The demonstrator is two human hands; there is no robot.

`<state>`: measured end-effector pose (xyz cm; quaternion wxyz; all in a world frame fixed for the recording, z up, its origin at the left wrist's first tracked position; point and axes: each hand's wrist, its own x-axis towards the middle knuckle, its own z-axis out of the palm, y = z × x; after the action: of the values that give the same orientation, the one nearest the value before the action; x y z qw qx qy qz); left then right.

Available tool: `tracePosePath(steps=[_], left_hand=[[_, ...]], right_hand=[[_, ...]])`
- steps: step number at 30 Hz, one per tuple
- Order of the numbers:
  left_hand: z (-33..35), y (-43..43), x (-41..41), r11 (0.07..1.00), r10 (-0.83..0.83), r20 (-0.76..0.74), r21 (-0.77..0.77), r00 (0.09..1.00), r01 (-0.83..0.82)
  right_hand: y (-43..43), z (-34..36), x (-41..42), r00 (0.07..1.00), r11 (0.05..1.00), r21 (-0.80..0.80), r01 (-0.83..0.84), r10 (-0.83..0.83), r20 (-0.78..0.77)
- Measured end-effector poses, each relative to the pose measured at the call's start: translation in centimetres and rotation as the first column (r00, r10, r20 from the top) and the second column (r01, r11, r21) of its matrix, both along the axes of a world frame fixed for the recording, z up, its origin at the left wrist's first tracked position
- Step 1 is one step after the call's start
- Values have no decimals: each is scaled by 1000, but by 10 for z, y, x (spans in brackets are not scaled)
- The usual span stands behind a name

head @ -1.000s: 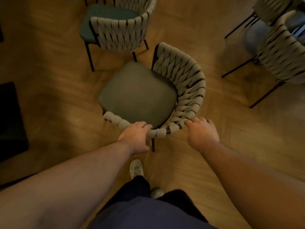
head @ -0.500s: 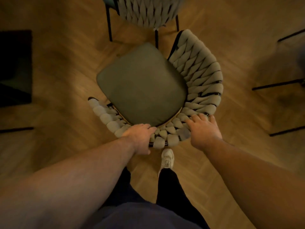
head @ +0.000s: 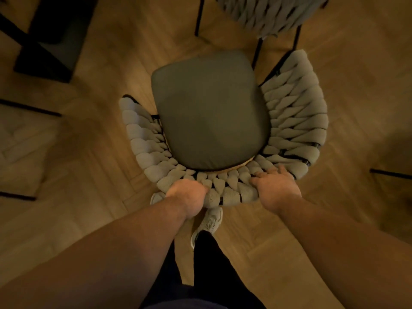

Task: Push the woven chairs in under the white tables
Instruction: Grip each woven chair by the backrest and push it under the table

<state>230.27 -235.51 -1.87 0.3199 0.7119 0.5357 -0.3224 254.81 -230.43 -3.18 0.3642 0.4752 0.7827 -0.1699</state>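
Since half a second ago, the woven chair (head: 296, 112) has turned a little, so its curved back now wraps more evenly round the green seat cushion (head: 211, 112) in front of you.

From the head camera, the chair stands on the wooden floor (head: 89, 157), its front corner just beside the black legs of a second woven chair (head: 267, 14), which the top edge cuts off. Your hands are apart on the back's near rim. Your left hand (head: 189, 197) clamps over it, its fingers hidden behind the knuckles. Your right hand (head: 276, 188) grips it further right, fingers laid across the weave and blurred, thumb out of sight. A pale shoe (head: 211, 221) shows below the rim between your forearms; a second one is mostly hidden behind your left wrist. A dark shape (head: 51, 36) at the floor's far-left corner is too dim to name.
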Motion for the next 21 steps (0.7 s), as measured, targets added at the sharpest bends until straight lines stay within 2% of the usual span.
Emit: tracePosePath(steps=[3,10,21], left_hand=[[1,6,-33,1000,-18,-17,-4,1000,18],[10,20,-117,999,6,-43,34,999,-4],[16,31,-202,966,259,15,19,966,-259]], right_hand=[[1,5,-32,999,997,-57,-49,48,-20],[16,14,-116,993,990,-84,-113,109,-52],[86,26,-218,941,942,-7,-335,335,-49]])
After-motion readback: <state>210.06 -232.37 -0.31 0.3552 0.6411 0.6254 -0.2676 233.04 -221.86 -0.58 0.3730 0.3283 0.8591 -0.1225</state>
